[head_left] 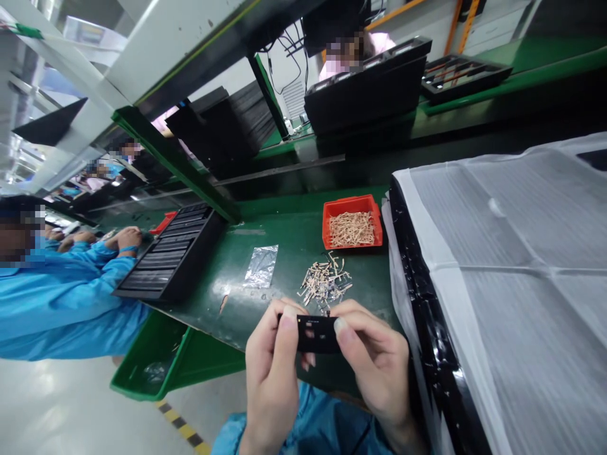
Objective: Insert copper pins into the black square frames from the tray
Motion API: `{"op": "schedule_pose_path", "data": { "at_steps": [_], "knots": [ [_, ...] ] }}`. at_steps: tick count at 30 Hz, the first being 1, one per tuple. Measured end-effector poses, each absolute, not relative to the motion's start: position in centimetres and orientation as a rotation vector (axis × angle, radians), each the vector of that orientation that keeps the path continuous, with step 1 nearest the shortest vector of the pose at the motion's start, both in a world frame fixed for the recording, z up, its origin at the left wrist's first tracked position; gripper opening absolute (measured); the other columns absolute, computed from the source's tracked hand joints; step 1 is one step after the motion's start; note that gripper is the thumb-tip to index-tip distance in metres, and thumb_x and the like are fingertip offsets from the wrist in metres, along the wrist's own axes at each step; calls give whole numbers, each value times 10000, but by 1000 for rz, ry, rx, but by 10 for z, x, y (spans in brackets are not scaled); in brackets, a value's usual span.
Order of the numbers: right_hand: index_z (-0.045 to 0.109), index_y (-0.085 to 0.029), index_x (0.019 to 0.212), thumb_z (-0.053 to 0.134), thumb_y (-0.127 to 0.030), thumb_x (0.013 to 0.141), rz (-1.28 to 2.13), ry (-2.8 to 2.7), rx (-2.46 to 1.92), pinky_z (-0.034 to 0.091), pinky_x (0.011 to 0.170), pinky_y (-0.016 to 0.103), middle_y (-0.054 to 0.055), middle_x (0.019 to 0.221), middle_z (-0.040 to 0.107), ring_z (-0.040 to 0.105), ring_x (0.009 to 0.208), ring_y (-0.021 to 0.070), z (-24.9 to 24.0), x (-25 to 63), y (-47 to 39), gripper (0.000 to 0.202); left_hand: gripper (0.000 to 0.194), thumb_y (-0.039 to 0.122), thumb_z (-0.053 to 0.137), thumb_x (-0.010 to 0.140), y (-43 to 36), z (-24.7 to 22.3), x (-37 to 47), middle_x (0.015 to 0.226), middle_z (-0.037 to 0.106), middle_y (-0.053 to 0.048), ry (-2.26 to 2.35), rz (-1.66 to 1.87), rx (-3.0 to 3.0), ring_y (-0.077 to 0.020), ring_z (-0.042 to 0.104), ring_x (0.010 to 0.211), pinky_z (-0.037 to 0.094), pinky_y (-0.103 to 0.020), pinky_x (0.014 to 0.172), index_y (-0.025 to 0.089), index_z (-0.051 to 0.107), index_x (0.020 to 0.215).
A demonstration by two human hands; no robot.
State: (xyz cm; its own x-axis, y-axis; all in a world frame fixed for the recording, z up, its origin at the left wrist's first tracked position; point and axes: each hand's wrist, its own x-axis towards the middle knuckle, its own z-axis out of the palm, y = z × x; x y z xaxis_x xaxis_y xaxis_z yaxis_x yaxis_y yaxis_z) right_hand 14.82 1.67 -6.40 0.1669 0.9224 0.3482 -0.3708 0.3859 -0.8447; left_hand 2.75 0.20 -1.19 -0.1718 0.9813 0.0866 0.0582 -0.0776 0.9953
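Observation:
Between both hands I hold a small flat black rectangular piece (317,335) with cut-outs and tiny pale marks, its exact kind unclear. My left hand (274,370) pinches its left end, thumb on top. At its right end my right hand (377,363) grips it the same way. Just beyond the fingers lies a loose pile of small beige and dark strip-like parts (325,281) on the green tabletop (289,221). Behind that pile, a red bin (353,243) is filled with similar beige parts (351,229).
A clear plastic bag (260,266) lies left of the pile. Farther left stands a black slotted tray (171,253), beside a co-worker in blue (71,309). A green crate (142,379) sits below the table edge. White sheeting (521,284) over a black-sided stack borders my right.

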Motion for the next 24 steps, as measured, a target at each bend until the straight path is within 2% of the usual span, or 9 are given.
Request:
{"op": "schedule_pose_path", "data": {
  "at_steps": [4, 10, 16, 24],
  "knots": [
    [761, -215, 797, 645, -174, 990, 1012, -1014, -715, 565, 671, 199, 14, 797, 756, 710, 722, 125, -62, 147, 16, 229, 411, 428, 554, 1095, 2, -6, 28, 797, 568, -12, 1200, 1378, 1092, -112, 512, 641, 447, -212, 530, 173, 670, 795],
    [750, -219, 809, 636, -130, 976, 940, -1052, -719, 569, 699, 159, -6, 802, 759, 713, 727, 99, -57, 146, 17, 221, 368, 453, 593, 1083, 0, -9, 23, 832, 579, 6, 1350, 1362, 1221, -90, 514, 595, 457, -197, 507, 190, 658, 834],
    [730, -212, 843, 617, -98, 983, 890, -1121, -686, 577, 744, 186, 13, 847, 747, 715, 786, 115, -62, 143, 16, 213, 397, 411, 588, 1091, 4, -12, 28, 720, 532, 32, 1482, 1460, 1416, -72, 453, 522, 391, -174, 454, 189, 608, 762],
    [711, -207, 864, 602, -103, 986, 915, -1149, -642, 567, 757, 188, 15, 899, 748, 712, 804, 110, -66, 142, 14, 193, 385, 383, 606, 1078, 3, -7, 29, 683, 532, 33, 1562, 1496, 1509, -76, 440, 495, 372, -168, 413, 192, 610, 744]
  ]
}}
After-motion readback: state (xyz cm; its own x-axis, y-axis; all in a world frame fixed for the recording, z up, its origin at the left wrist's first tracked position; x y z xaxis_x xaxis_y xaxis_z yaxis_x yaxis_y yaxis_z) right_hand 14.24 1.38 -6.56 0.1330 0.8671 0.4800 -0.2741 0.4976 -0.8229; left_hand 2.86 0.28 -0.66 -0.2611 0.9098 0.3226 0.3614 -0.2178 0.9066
